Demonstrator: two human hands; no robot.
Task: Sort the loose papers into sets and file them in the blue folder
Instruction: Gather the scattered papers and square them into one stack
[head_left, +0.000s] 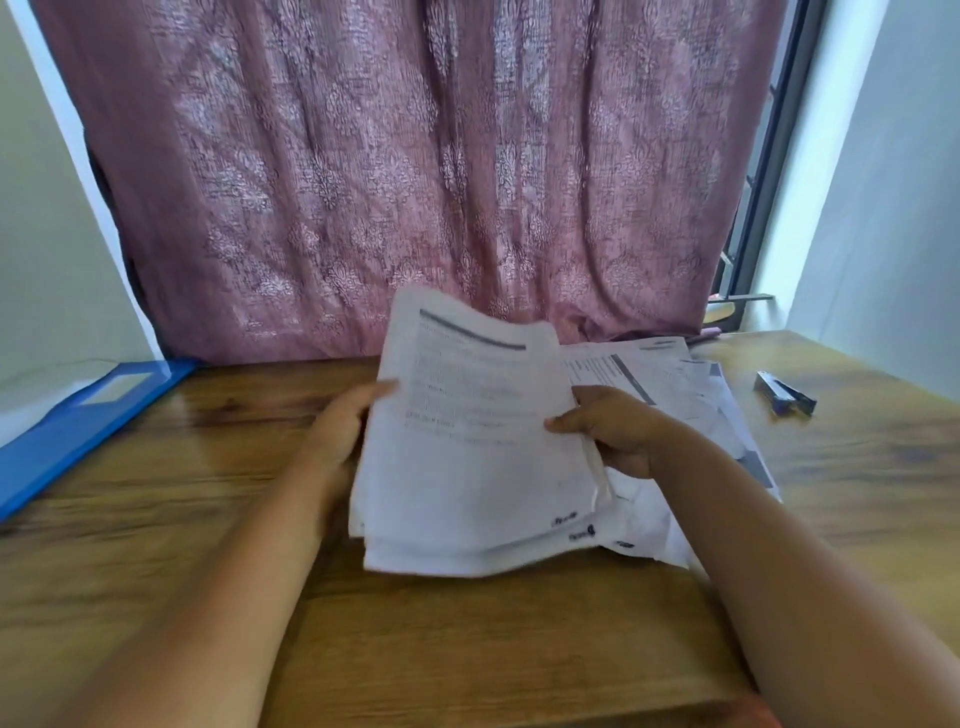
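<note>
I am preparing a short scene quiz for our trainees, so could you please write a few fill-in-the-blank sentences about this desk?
1. Both hands hold a stack of ____ above the wooden table.
2. The folder lying at the table's left edge is ____ in colour.
3. The stapler lies to the ____ of the loose papers.
4. Behind the table hangs a patterned ____.

Missing words: papers; blue; right; curtain
</note>
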